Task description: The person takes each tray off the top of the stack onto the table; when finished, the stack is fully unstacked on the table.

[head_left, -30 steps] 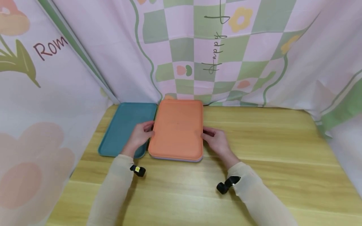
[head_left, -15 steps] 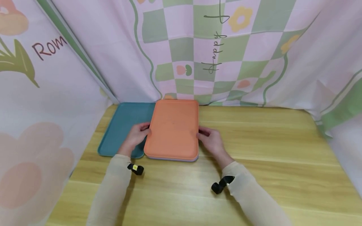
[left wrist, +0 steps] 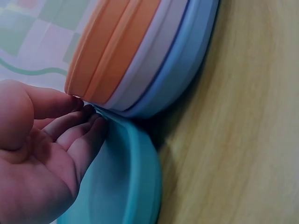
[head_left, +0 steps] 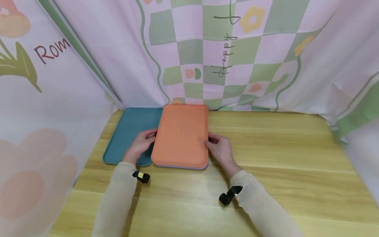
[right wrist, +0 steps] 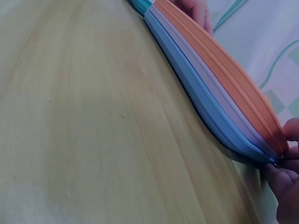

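Note:
An orange tray [head_left: 181, 135] tops a neat stack, with a lilac tray [right wrist: 205, 67] and a blue tray [right wrist: 194, 88] beneath it. Directly left lies a teal tray [head_left: 130, 131], its right side close against the stack. My left hand [head_left: 141, 144] is over the teal tray, its fingertips at the stack's left side and its fingers loosely extended in the left wrist view. My right hand [head_left: 220, 149] holds the stack's right side, thumb at the orange rim and fingers lower along the edge. The right fingertips are partly cut off in the right wrist view.
The stack and teal tray stand at the back of a wooden table [head_left: 281, 171]. A patterned curtain [head_left: 219, 49] rises right behind them, and another curtain [head_left: 59, 131] closes the left side. Bare wood extends to the right and in front.
The stack has slid slightly left against the teal tray, both hands moving with it. In the last half second the stack stays nearly still and my left thumb draws slightly away from its edge.

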### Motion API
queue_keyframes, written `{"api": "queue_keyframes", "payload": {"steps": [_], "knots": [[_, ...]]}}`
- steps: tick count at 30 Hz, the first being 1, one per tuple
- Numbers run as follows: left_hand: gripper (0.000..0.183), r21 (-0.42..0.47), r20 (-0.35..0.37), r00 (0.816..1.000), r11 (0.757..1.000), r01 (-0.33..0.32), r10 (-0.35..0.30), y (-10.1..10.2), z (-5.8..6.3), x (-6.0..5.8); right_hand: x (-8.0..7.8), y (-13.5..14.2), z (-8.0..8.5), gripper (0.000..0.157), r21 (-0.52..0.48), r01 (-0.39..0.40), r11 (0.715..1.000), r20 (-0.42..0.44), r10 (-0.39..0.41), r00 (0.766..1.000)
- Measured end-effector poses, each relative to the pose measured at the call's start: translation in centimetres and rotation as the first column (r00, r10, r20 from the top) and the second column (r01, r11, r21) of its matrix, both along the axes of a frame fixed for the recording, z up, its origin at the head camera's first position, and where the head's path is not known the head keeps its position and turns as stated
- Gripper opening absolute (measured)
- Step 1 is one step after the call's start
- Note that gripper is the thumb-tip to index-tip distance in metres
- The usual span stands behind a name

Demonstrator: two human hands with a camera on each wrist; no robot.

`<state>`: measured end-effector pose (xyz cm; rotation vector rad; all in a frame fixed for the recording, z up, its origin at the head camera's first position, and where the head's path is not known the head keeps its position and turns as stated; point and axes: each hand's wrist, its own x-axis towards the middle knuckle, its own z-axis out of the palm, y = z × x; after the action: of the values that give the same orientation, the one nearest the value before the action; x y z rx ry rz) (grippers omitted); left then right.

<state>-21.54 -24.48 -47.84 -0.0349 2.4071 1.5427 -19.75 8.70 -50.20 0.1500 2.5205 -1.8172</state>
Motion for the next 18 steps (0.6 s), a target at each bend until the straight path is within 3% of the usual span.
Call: {"api": "queue_keyframes", "payload": {"steps": [18], "knots": [[0.051,0.032,0.032,0.999,0.999,-0.028,0.027,-0.40,-0.65,-0.38,-0.06,-0.69,0.01,0.037,-0.010,0.095,0.995,0.007,-0.095,0.996]]}}
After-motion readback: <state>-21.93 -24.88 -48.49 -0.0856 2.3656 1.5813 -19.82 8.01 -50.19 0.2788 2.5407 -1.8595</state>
